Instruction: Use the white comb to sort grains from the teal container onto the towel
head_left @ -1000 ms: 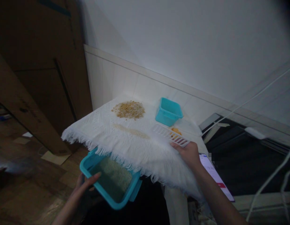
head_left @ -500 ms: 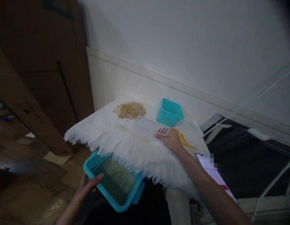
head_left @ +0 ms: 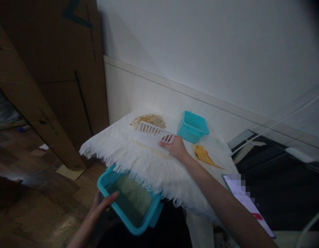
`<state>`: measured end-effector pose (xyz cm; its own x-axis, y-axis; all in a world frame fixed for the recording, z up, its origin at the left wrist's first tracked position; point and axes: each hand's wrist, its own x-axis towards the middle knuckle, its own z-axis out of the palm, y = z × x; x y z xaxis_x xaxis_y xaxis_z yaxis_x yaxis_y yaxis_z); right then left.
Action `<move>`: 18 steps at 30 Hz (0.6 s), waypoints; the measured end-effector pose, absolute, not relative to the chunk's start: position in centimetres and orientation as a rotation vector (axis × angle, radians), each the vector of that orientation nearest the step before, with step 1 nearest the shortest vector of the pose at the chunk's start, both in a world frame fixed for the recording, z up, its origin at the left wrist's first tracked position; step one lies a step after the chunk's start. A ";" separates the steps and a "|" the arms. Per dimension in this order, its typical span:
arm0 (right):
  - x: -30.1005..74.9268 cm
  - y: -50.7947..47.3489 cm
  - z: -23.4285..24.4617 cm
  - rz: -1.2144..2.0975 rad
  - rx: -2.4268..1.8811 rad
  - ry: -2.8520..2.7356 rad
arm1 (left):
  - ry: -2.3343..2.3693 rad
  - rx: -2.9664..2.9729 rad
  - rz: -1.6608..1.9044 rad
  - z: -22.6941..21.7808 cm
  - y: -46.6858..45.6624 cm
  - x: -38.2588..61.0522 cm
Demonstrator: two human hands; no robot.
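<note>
My left hand grips the near rim of a teal plastic container with pale grains in it, held below the fringed edge of a white towel that covers a small table. My right hand holds a white slotted plastic scraper on the towel, just in front of a pile of yellow beans. A thin line of pale grains lies on the towel under the scraper.
A second teal container stands at the back of the table, with a yellow heap to its right. A phone lies at the table's right edge. Cardboard boxes stand left; white cables run right.
My right hand has carried the scraper leftward across the towel, from the yellow heap to the bean pile, uncovering the heap. My left hand still holds the teal container under the edge.
</note>
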<state>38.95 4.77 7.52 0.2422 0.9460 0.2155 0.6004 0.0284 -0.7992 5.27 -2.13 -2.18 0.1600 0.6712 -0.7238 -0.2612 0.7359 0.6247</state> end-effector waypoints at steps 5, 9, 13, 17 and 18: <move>37.3 6.3 7.6 0.517 -1.693 -1.442 | 1.185 0.374 0.708 -1.9 -2.4 5.3; 36.6 6.8 7.6 0.514 -1.677 -1.466 | 1.202 0.377 0.732 -1.5 -2.8 5.6; 37.1 6.4 7.8 0.524 -1.664 -1.494 | 1.258 0.403 0.731 -1.8 -2.8 5.7; 38.7 5.5 8.0 0.532 -1.650 -1.540 | 1.247 0.414 0.741 -2.0 -2.8 5.6; 39.2 5.1 8.0 0.536 -1.649 -1.549 | 1.236 0.414 0.743 -1.9 -2.9 5.5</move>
